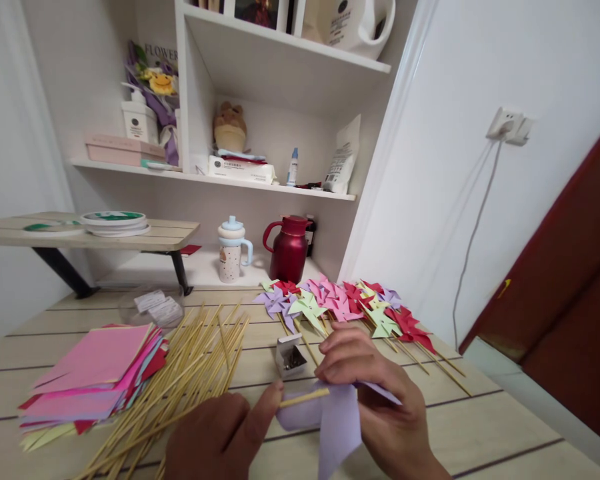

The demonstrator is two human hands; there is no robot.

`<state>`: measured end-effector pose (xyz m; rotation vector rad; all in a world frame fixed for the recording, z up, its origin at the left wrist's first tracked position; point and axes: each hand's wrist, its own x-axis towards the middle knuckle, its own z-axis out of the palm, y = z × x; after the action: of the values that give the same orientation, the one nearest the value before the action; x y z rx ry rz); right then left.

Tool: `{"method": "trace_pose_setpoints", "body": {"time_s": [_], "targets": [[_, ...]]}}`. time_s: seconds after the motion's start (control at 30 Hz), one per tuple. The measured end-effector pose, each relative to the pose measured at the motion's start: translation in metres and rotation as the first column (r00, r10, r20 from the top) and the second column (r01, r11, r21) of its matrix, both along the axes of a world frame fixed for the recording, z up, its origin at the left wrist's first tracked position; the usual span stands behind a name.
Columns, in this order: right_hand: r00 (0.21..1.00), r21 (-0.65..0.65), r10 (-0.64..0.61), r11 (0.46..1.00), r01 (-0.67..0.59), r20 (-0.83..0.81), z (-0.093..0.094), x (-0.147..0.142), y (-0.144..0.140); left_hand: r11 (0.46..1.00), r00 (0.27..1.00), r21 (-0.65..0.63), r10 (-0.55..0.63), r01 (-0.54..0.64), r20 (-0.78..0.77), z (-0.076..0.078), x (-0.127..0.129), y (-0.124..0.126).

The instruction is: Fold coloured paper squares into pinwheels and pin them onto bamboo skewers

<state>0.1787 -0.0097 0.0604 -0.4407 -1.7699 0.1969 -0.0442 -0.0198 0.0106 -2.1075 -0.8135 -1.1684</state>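
My left hand (220, 430) is closed on a thin bamboo stick (305, 398), thumb and finger pinching it. The stick's tip lies across a light purple paper pinwheel (341, 423), whose folded blades hang down and stick out to the right. My right hand (375, 393) is wrapped around the pinwheel from the right, fingers curled over its top. How the stick and paper meet is partly hidden by the fingers. Just beyond my hands stands a small open box (289, 357) with dark little metal pieces in it.
Cut coloured paper sheets (95, 360) are stacked at left, beside a loose heap of bamboo sticks (195, 360). Several finished pinwheels (330, 297) lie at the back right. Behind stand a red jug (289, 250), a cup (230, 253) and a raised wooden stand (175, 233).
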Motion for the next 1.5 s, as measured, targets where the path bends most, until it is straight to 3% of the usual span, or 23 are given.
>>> {"method": "trace_pose_setpoints", "body": {"time_s": [0.13,0.53,0.93,1.1,1.3,1.4,1.47,1.5], "targets": [[0.999,-0.012,-0.005,1.0,0.006,0.046,0.001,0.002,-0.001,1.0,0.999,-0.015,-0.003,0.002,-0.043,0.006,-0.001,-0.001],[0.993,-0.055,-0.046,0.997,0.053,0.108,0.0,0.002,-0.005,0.999,0.998,-0.001,0.036,-0.036,-0.06,0.007,-0.004,-0.008],[0.978,0.017,-0.174,0.985,0.173,0.119,0.001,-0.001,-0.007,0.998,0.996,0.036,0.058,-0.056,-0.062,0.006,0.003,-0.006],[0.978,0.054,-0.169,0.985,0.163,0.123,-0.004,-0.002,-0.001,0.999,0.995,0.046,0.024,-0.029,0.095,-0.005,0.006,0.002],[0.98,0.033,-0.144,0.989,0.141,0.139,-0.013,-0.002,0.005,0.995,0.992,-0.1,-0.006,0.019,0.128,-0.017,-0.004,0.01],[0.987,-0.025,-0.146,0.989,0.148,0.072,-0.021,-0.002,0.006,0.97,0.965,-0.217,-0.05,0.108,0.256,-0.022,-0.001,0.009],[0.987,-0.116,-0.15,0.983,0.143,-0.052,-0.024,-0.002,0.006,0.904,0.88,-0.363,-0.031,0.228,0.474,-0.026,0.009,0.006],[0.98,-0.173,-0.158,0.975,0.136,-0.124,-0.025,-0.001,0.006,0.827,0.802,-0.472,0.043,0.306,0.596,-0.028,0.016,0.004]]}}
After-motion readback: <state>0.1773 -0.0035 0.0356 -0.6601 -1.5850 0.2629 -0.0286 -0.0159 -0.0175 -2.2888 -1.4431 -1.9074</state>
